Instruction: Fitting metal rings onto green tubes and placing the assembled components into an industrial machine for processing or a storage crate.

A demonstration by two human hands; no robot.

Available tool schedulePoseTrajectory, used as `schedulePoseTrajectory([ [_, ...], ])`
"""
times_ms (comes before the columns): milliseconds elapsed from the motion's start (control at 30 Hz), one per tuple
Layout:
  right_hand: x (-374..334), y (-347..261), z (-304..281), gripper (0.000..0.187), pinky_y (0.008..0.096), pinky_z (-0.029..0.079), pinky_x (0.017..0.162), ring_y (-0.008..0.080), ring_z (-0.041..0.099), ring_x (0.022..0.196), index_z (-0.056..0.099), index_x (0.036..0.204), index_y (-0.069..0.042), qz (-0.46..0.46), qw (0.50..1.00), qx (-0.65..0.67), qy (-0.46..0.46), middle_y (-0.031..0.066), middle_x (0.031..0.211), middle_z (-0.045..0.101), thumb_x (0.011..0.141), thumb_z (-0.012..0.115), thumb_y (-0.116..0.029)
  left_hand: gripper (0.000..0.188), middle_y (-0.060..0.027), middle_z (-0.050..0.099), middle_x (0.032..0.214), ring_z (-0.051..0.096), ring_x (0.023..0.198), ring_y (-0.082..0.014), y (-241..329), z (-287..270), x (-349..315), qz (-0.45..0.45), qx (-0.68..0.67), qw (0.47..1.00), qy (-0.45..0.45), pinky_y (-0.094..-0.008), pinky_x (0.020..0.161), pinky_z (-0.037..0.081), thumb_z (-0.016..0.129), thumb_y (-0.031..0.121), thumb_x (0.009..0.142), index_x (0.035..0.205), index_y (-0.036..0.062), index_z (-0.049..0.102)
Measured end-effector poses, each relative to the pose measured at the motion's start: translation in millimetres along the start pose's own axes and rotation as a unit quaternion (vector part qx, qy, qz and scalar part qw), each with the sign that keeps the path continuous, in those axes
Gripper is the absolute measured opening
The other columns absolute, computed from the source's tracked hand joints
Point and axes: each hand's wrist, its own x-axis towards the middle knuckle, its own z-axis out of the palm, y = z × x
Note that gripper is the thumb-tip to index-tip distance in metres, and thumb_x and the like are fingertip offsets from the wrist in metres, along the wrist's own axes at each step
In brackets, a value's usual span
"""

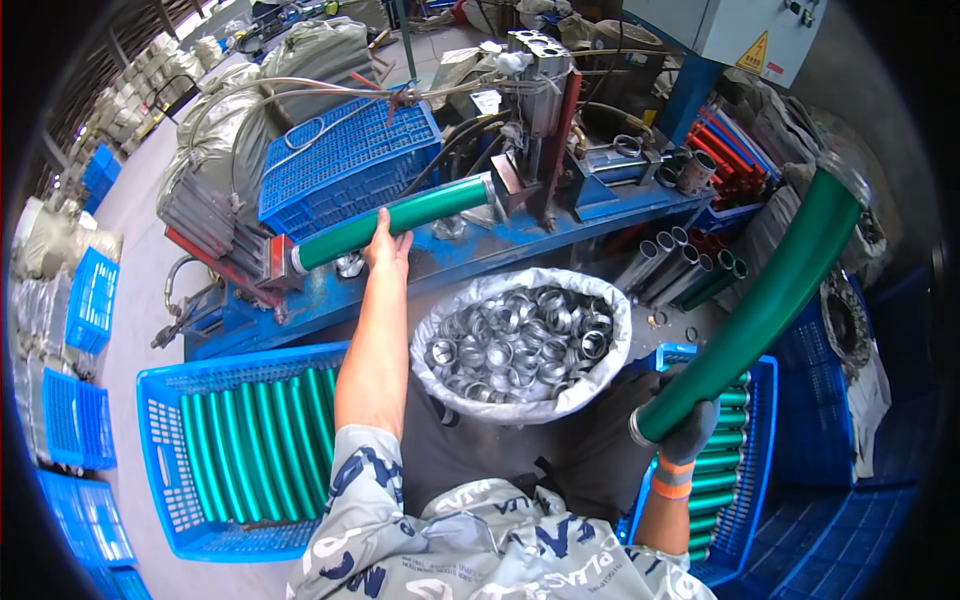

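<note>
One green metal tube (425,208) lies slanted in the machine, its ends at the left and right end fixtures. My bare left hand (388,245) is at its near side, one digit up against the tube and the other fingers at its underside. On the right, my right hand (690,430), in a dark glove with an orange wristband, grips the lower end of a second green tube (770,295). That tube slants up to the right and has a metal ring at each end. Between my knees sits a white-lined tub (420,375) full of loose metal rings.
Blue crates of green tubes stand at my left (155,440) and right (765,430). The blue machine bench (600,225) runs across in front. Bare and green tubes (665,262) lie under it. Behind are an upturned blue crate (340,150), hoses and a control box (735,35).
</note>
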Motion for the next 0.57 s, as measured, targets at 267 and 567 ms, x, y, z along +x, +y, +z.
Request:
schedulePoseTrajectory([
  [267, -31, 14, -33, 0.065, 0.0417, 0.064, 0.087, 0.0283, 0.077, 0.097, 0.066, 0.145, 0.005, 0.066, 0.996, 0.028, 0.047, 0.0228, 0.122, 0.076, 0.116, 0.051, -0.051, 0.079, -0.0283, 0.065, 0.155, 0.067, 0.142, -0.0506, 2, -11, -22, 0.006, 0.049, 0.999, 0.004, -0.0642, 0.117, 0.059, 0.088, 0.043, 0.105, 0.16, -0.0018, 0.054],
  [567, -98, 3, -193, 0.036, 0.04, 0.066, 0.084, 0.0251, 0.079, 0.095, 0.066, 0.144, -0.001, 0.067, 0.929, -0.019, 0.364, 0.0122, 0.12, 0.079, 0.113, 0.069, -0.02, 0.048, -0.0163, 0.083, 0.126, 0.083, 0.118, -0.0311, -50, -75, -137, 0.025, 0.144, 0.973, -0.179, -0.047, 0.096, 0.067, 0.086, 0.026, 0.106, 0.145, 0.0036, 0.069],
])
